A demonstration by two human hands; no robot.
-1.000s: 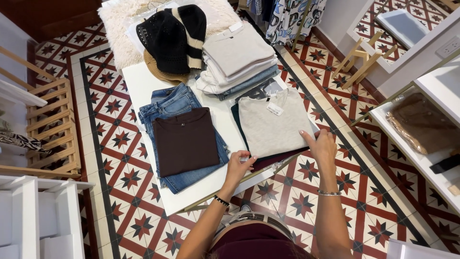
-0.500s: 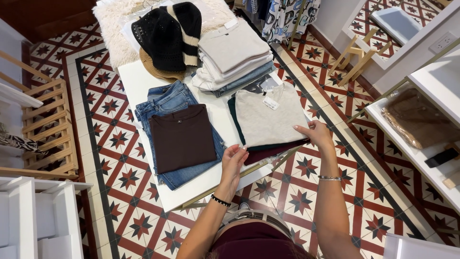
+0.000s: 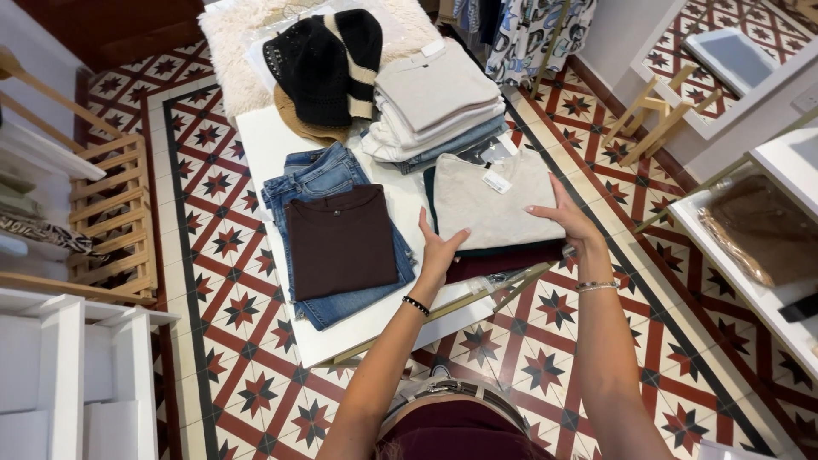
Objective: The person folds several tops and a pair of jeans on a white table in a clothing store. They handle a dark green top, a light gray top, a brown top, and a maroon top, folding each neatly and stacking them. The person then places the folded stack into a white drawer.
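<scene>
Pale grey, the folded sweater (image 3: 494, 200) lies right of centre on the white desk (image 3: 264, 149), atop dark folded garments (image 3: 503, 258). Your left hand (image 3: 439, 247) presses its near-left edge, fingers spread; your right hand (image 3: 567, 217) lies flat, spread, on its right edge. Left of it, a brown top (image 3: 341, 240) covers jeans (image 3: 315, 175).

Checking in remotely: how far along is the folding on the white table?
Done: brown top folded on jeans, and a tidy folded stack. In hand: left hand and right hand press the edges of the grey sweater on its pile. Left: the black knit lies loose.
</scene>
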